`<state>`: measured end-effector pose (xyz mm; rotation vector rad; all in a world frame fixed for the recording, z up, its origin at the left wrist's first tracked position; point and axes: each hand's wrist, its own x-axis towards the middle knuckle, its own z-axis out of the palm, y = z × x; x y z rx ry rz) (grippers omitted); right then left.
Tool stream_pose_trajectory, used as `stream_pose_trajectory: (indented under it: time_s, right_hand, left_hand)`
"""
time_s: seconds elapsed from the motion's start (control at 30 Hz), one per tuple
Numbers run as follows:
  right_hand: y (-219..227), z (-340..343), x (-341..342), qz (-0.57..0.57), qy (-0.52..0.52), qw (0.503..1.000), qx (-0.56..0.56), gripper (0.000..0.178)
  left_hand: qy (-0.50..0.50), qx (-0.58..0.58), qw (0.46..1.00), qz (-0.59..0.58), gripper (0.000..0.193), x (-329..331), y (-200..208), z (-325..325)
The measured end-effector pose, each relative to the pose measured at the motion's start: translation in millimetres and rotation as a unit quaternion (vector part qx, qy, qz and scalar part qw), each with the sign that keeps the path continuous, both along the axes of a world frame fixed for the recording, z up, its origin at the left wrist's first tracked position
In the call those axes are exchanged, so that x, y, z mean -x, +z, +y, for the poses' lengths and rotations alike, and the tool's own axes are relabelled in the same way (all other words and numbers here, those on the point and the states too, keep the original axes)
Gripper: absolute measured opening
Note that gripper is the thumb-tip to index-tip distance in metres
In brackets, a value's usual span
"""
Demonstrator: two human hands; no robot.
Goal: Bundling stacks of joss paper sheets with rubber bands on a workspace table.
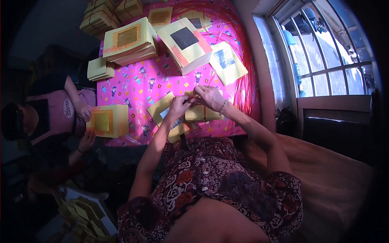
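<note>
In front of me, a thick bundle of yellow paper (214,115) lies on the pink table, with a thin red string (204,113) running across it. My left hand (178,106) is closed in a pinch at the bundle's far left corner. Beside it, my right hand (209,98) bends over the bundle, fingers pinched together close to the left fingertips. Both seem to grip the red string; the exact grip is small and partly hidden. Under my left wrist, loose yellow sheets (156,108) with a silver square lie fanned out, partly covered by my forearm.
Stacks of yellow paper with gold squares (129,38) and dark squares (184,39) stand farther back. Long red strings (246,60) trail along the table's right edge. At left, a co-worker's hands (84,111) touch another paper stack (119,120). A barred window (328,52) is right.
</note>
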<state>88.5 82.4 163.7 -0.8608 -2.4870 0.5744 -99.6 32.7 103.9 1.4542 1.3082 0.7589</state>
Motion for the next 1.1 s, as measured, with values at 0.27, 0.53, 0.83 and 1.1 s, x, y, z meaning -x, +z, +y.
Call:
stream_pose_trajectory:
  time_s: [0.27, 0.53, 0.83, 1.1]
  right_hand:
    - [-11.3, -35.5, -15.1, 0.001, -0.034, 0.991, 0.133, 0.015]
    - [-29.6, -12.7, -7.6, 0.094, -0.019, 0.983, 0.159, 0.011]
    - [-33.1, -27.7, -6.4, 0.060, -0.085, 0.986, 0.130, 0.014]
    - [-32.3, -26.1, -11.6, 0.086, -0.084, 0.979, 0.166, 0.014]
  left_hand:
    - [0.006, 0.091, 0.969, -0.229, 0.016, 0.5, -5.0, 4.9]
    - [0.034, -0.030, 0.998, -0.036, 0.012, -18.3, 10.1, -11.7]
    - [0.085, -0.245, 0.958, 0.124, 0.021, -30.8, 16.7, -27.8]
    - [0.185, -0.253, 0.938, 0.149, 0.018, -39.2, 5.4, -31.2]
